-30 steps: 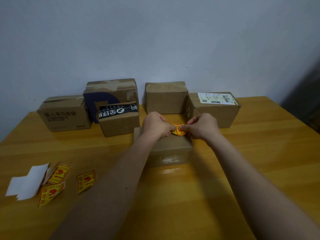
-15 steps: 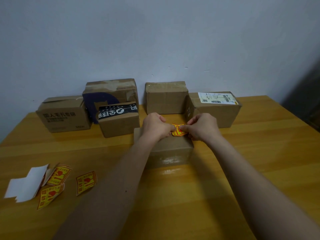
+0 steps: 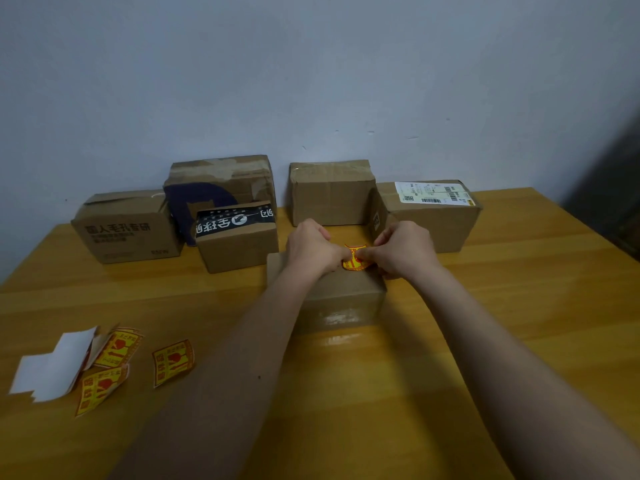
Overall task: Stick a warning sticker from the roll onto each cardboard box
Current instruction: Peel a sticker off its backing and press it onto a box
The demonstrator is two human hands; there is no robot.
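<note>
A small plain cardboard box [image 3: 346, 296] stands in the middle of the wooden table. Over its top, my left hand [image 3: 313, 249] and my right hand [image 3: 403, 251] both pinch a yellow and red warning sticker [image 3: 353, 263], thumbs meeting at its middle. The sticker is curled and partly hidden by my fingers; I cannot tell whether it touches the box top. Three loose warning stickers [image 3: 173, 362] lie at the front left beside white backing paper [image 3: 52, 365].
Five more cardboard boxes stand along the wall: a printed one [image 3: 126, 226], a tall one with a dark blue mark [image 3: 221, 187], a black-taped one [image 3: 239, 237], a plain one [image 3: 332, 194] and one with a white shipping label [image 3: 433, 213]. The table edge [image 3: 571, 223] slants away at right.
My thumbs have closed together over the sticker, which now looks more bunched. The boxes and loose stickers have not moved.
</note>
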